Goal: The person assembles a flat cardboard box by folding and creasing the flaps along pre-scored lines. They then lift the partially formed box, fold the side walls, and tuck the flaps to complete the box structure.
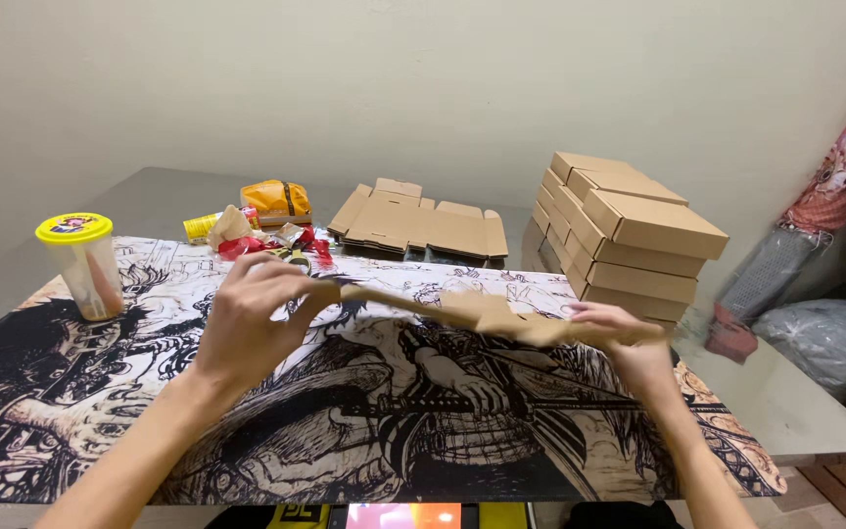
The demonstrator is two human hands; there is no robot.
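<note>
Both forearms are seen nearest the camera, rising to a flat cardboard blank [482, 313] gripped edge-on between the left hand [252, 318] and the right hand [629, 343], above the illustrated table mat [345, 431]. By the look of it, folding has barely begun. Beyond the right hand a stack of finished boxes [629, 240] is piled; between the hands, farther back, unfolded blanks [418, 225] lie waiting. Left of the left hand a yellow-lidded cup [80, 264] stands well apart. Nothing is seen blocking the hands.
</note>
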